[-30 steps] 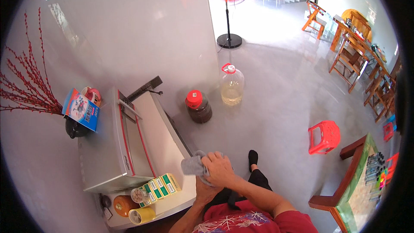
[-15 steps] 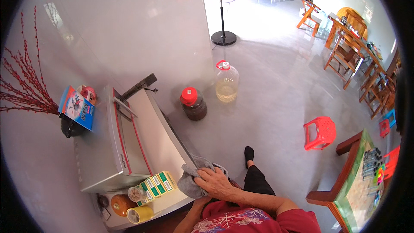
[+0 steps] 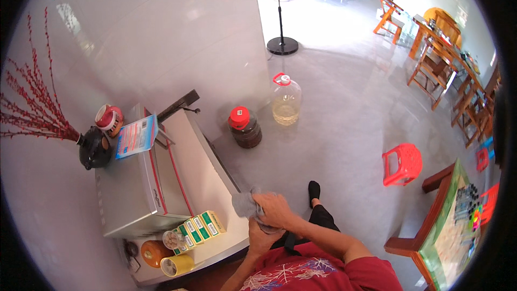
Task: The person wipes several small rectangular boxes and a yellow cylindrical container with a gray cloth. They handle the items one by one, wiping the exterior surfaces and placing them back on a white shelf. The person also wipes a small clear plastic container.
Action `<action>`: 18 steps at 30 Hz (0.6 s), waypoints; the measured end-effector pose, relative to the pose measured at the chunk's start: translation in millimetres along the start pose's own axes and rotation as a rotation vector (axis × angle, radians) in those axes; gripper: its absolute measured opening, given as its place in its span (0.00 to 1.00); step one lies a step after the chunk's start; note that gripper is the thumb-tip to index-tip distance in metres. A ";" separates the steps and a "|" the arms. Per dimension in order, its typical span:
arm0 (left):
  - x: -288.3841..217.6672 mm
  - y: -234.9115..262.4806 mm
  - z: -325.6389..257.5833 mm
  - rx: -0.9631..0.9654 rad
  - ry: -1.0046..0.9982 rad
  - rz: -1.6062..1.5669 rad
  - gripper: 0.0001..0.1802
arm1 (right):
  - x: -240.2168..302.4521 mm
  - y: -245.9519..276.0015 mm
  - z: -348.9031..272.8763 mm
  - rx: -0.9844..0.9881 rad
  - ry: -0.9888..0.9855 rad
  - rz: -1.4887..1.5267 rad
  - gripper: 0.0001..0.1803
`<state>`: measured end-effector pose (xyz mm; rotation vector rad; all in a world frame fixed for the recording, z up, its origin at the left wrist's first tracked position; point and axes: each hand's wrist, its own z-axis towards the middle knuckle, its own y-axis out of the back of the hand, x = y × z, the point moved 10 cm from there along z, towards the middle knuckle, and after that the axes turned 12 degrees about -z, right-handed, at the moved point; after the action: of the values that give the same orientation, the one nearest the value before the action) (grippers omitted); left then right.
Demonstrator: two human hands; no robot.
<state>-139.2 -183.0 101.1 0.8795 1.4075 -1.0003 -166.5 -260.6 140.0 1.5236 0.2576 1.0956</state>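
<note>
A grey cloth [image 3: 244,205] is bunched between my two hands at the front edge of the white-topped cabinet [image 3: 226,223]. My right hand [image 3: 274,210] closes over the cloth from above. Lower down, my left hand [image 3: 260,238] grips the bundle from beneath, its fingers partly hidden. Closest on the cabinet top are several yellow-and-green boxes [image 3: 202,227] in a row. Beside them stand a clear jar with pale contents [image 3: 171,240], a yellow cup [image 3: 177,265] and a round orange-brown container [image 3: 154,253]. A silver oven-like appliance [image 3: 129,194] sits behind the boxes.
On the appliance lie a blue-and-white packet [image 3: 137,137], a black vase [image 3: 95,148] with red branches and a red-and-white container [image 3: 109,120]. A red-lidded jar [image 3: 245,127], a large clear jug [image 3: 286,102], a fan [image 3: 282,46] and a red stool [image 3: 403,165] stand on the floor.
The blue-and-white packet, earlier tilted up against the black vase, now lies across the appliance's top. My hands have drawn the cloth into a tighter bundle, and the left hand shows more.
</note>
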 end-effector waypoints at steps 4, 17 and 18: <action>3.1 3.8 -5.8 0.013 -0.046 0.058 0.42 | 33.9 19.5 -36.4 -0.070 0.217 -0.095 0.28; -39.1 14.6 -9.0 -0.168 -0.116 0.443 0.41 | 8.4 -3.8 11.9 0.227 -0.117 0.025 0.20; -45.4 13.3 -8.8 -0.161 -0.141 0.436 0.41 | -7.6 -15.1 14.0 0.287 -0.198 0.116 0.18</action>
<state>-126.5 -168.5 145.2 0.9253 1.0970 -0.5965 -154.1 -270.6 124.9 1.9101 0.1974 1.0198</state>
